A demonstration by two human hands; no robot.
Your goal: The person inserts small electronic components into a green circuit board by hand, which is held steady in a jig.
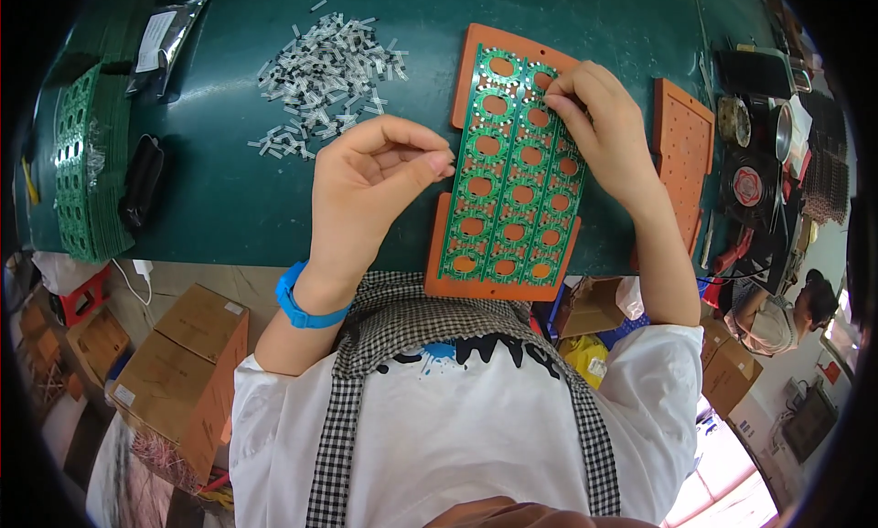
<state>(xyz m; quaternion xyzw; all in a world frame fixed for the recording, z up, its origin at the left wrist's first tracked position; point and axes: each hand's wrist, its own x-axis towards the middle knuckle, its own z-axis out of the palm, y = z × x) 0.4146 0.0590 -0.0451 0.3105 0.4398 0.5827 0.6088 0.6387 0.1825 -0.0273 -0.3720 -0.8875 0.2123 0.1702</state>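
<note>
A green circuit board panel (500, 219) with rows of oval cut-outs lies in an orange-brown fixture plate (443, 277), whose ends and side tabs show around it. Over the upper right of the panel, my right hand (605, 130) has its thumb and fingers pinched together close to the board. My left hand (366, 185), with a blue wristband (315, 316), is pinched just off the panel's left edge. Whatever either pinch holds is too small or hidden to make out. Beyond my left hand lies a heap of small clear-and-black parts (325, 75).
A stack of green panels (91, 181), a black pouch (143, 181) and a silvery bag (166, 48) lie at the left. On the right are a second orange-brown plate (679, 153), a tape roll (745, 188) and tins. Cardboard boxes (183, 368) stand below the table; another person (777, 318) is far right.
</note>
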